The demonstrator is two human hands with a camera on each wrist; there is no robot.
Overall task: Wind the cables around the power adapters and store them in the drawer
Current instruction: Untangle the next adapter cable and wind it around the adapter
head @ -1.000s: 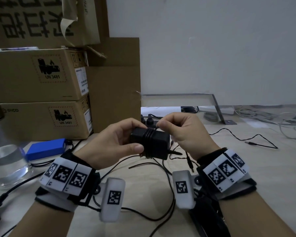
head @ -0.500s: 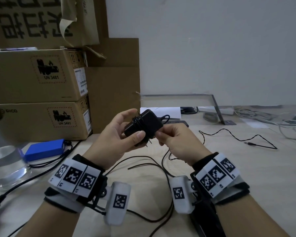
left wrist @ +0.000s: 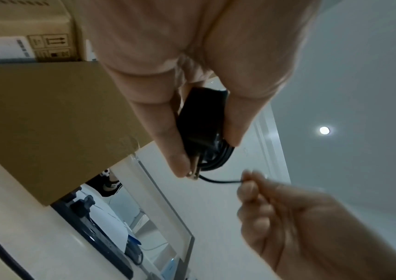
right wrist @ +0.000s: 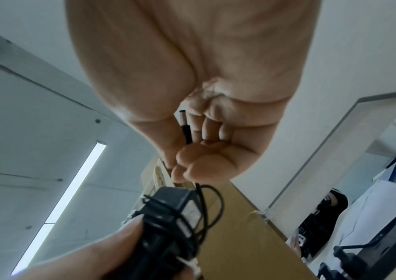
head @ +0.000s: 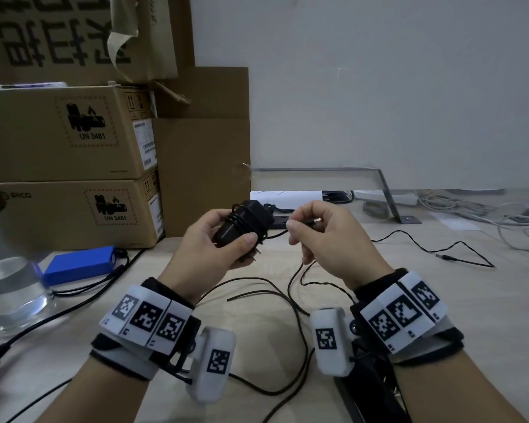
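The right hand (head: 324,239) has pulled away from the adapter (head: 243,222), drawing the cable end (head: 310,221) taut.

Left hand (head: 217,239) curled in a grip; right hand (head: 324,239) pinching, fingers curled.

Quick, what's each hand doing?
Left hand: grips the black plastic power adapter.
Right hand: pinches the adapter's thin black cable near its plug.

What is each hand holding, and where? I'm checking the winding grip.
Left hand grips the wound power adapter by its body; right hand pinches the cable near its barrel plug.
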